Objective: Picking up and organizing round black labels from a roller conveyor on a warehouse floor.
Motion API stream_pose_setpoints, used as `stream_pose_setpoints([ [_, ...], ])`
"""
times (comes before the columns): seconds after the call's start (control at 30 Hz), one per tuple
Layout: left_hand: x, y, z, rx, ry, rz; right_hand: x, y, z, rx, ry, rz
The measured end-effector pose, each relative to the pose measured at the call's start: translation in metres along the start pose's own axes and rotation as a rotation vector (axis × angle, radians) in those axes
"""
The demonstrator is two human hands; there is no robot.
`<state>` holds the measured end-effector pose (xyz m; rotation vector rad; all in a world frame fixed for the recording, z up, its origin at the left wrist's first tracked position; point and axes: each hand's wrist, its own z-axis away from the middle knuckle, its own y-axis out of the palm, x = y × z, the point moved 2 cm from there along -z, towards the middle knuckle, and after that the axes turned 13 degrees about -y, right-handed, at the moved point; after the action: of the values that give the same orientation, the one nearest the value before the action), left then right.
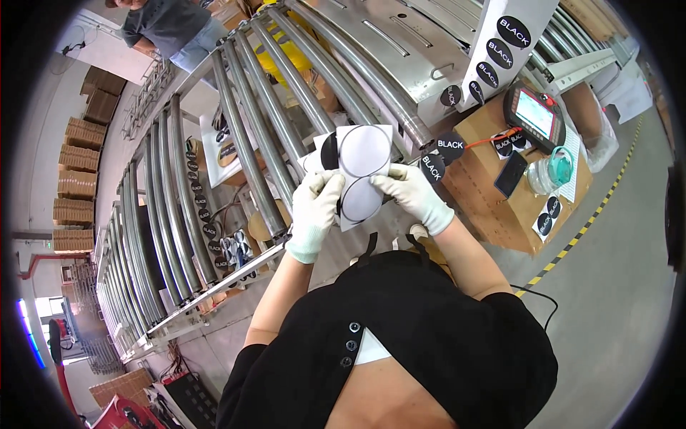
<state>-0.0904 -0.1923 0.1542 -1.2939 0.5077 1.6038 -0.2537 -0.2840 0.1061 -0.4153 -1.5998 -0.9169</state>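
We're seeing a black phone (510, 174) lying on a cardboard box (500, 222), a clear teal-lidded jar (541, 177) standing near the phone. We're spotting a screened control pendant (536, 116) resting beyond, striped floor tape (592, 220) running past, stacked cardboard (76, 184) standing far left.

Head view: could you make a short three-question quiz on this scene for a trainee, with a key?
1. Fill in: The left hand and right hand grip a white label sheet marked with large ____.
2. True or false: The right hand is bare.
3. On the cardboard box, what lies just left of the teal-lidded clear container?

Key: 1. circles; 2. false, it is gloved; 3. a black smartphone.
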Motion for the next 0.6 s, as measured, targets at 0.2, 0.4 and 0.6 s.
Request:
stream_pose_setpoints([
  [0.2, -0.021, -0.005, 0.007, 0.132, 0.049, 0.119, -0.010, -0.018, 0.014, -0.190, -0.016, -0.092],
  [0.4, -0.017, -0.034, -0.001, 0.520, 0.395, 0.357, -0.008, -0.039, 0.020, -0.343, -0.068, 0.171],
  [0.6, -0.028, -0.013, 0.006, 0.503, 0.506, -0.212, 0.036, 0.007, 0.033, 0.102, -0.371, -0.013],
])
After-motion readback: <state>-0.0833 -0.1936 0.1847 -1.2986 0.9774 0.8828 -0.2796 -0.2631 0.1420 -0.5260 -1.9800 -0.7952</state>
